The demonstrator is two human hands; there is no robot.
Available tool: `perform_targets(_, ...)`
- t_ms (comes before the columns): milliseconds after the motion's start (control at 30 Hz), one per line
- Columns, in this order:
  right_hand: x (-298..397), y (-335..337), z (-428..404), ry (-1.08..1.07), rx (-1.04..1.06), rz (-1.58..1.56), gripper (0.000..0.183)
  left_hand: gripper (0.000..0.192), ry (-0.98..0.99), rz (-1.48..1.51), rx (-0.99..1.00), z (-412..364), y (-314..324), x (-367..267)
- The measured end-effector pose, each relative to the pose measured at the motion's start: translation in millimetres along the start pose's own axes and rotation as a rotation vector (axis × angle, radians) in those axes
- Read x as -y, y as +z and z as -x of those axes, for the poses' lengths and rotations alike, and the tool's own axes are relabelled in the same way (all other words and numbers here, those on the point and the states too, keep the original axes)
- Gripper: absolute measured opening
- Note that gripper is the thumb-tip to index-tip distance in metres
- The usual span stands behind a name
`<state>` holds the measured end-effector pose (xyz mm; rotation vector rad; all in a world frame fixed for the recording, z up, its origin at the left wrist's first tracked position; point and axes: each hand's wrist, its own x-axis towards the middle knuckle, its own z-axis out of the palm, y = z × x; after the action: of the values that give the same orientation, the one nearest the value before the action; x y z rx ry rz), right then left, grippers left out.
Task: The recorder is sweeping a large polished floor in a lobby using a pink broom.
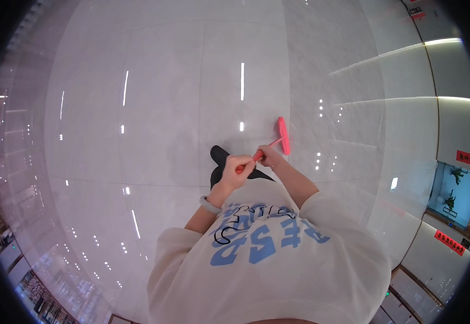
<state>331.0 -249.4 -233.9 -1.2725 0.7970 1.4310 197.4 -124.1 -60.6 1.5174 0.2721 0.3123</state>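
I hold a pink broom (283, 135) by its long handle, which slants from my waist down to the right. My left hand (237, 172) wraps the top end of the red handle (258, 154), with a grey band (210, 205) on that wrist. Farther down the shaft, my right hand (270, 157) is closed around it. The head of the broom appears to rest on the glossy tile floor (162, 101), right of my black-clad foot and leg (218, 156). Its underside is hidden.
Pale wall panels (411, 73) line the right side, with a lit aquarium-like tank (453, 194) and red paper strips bearing writing (449, 243). Stocked shelves (48, 301) stand at lower left. Ceiling lights reflect off the floor.
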Motion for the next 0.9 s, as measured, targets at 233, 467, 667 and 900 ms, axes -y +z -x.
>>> perform_targets(233,-44.5,124.2,13.0,0.100,0.318,-0.214,0.014,0.013,-0.014,0.067,-0.242,28.9,-73.3,-76.8)
perform_targets(467,-44.5,164.7,49.0,0.119,0.579,-0.107,0.015,0.011,0.102,-0.459,-0.066,22.6,-36.0,-130.7)
perform_targets(667,-19.0,146.4,82.8,0.080,0.576,-0.093,0.013,0.008,0.252,-0.565,0.057,13.8,-12.1,-137.0)
perform_targets(900,4.5,75.0,50.5,-0.143,0.407,-0.275,0.010,0.011,0.281,-0.277,-0.013,4.7,-11.5,-90.8)
